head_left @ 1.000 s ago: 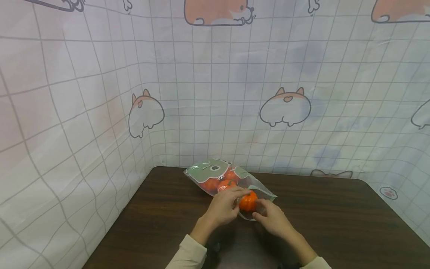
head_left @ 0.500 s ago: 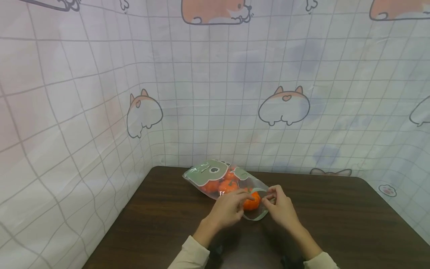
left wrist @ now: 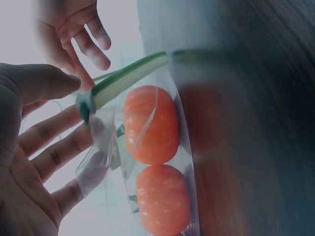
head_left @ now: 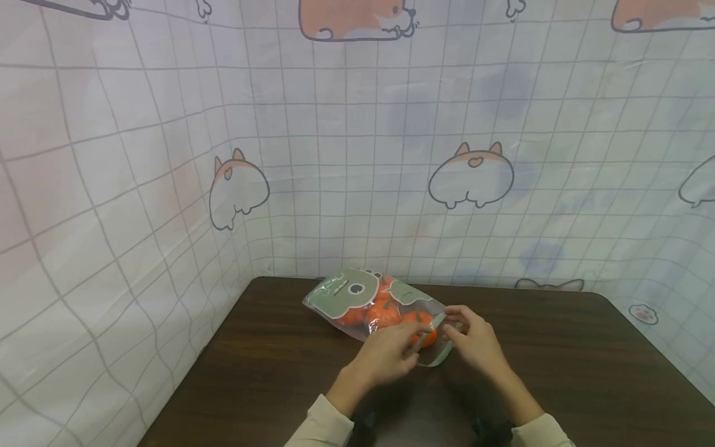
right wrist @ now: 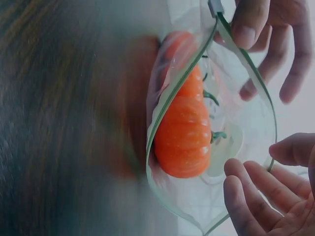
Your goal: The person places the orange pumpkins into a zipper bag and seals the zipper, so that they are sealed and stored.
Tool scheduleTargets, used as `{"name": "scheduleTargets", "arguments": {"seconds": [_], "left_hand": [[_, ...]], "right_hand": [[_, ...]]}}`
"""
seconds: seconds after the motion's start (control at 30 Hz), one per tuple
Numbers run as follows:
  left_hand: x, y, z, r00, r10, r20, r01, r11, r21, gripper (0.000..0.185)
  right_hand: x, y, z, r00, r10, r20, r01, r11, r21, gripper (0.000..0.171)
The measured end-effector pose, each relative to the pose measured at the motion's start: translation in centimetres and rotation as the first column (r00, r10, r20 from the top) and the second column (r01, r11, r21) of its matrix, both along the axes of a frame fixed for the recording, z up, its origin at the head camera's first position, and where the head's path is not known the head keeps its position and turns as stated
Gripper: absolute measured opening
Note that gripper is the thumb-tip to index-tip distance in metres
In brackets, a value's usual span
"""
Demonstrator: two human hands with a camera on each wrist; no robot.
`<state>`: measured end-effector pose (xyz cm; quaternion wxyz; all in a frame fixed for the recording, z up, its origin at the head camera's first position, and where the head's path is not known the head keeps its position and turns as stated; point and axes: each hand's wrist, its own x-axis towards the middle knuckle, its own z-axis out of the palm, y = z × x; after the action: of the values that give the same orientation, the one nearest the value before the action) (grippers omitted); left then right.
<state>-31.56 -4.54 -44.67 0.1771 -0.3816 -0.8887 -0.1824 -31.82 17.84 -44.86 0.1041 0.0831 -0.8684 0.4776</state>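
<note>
Moved: nearest pumpkin (head_left: 422, 328), bare at the bag mouth 1.0 s ago, now sits inside the bag (head_left: 385, 307); both hands now on the green zip strip (head_left: 438, 324).
Left hand (head_left: 391, 355): at the zip's near end; whether fingers pinch it, cannot tell.
Right hand (head_left: 475, 344): fingers loose, just touching the zip's far end.
Bag: on the table (head_left: 558, 366), mouth gaping in the wrist views.
Progress: pumpkins all in; seal looks left to do.

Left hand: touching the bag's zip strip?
Touching. The left wrist view shows the left hand with thumb and fingers pinching the end of the green zip strip of the bag.
</note>
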Motion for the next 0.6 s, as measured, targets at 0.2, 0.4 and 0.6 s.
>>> {"name": "scheduleTargets", "arguments": {"seconds": [0.2, 0.4, 0.6], "left_hand": [[0.3, 0.7, 0.1, 0.998, -0.05, 0.044, 0.05, 0.999, 0.002, 0.047], [0.6, 0.8, 0.1, 0.996, -0.078, 0.04, 0.077, 0.997, 0.03, 0.038], [0.3, -0.2, -0.1, 1.0, -0.03, 0.005, 0.03, 0.999, -0.04, 0.048]], "right_hand": [[-0.4, 1.3, -0.2, 1.0, 0.012, 0.022, -0.011, 0.999, -0.043, 0.039], [-1.0, 2.2, -0.1, 0.996, 0.056, 0.063, -0.048, 0.992, -0.12, 0.048], [-1.2, 2.5, 0.1, 0.989, 0.135, 0.067, -0.124, 0.98, -0.153, 0.059]]}}
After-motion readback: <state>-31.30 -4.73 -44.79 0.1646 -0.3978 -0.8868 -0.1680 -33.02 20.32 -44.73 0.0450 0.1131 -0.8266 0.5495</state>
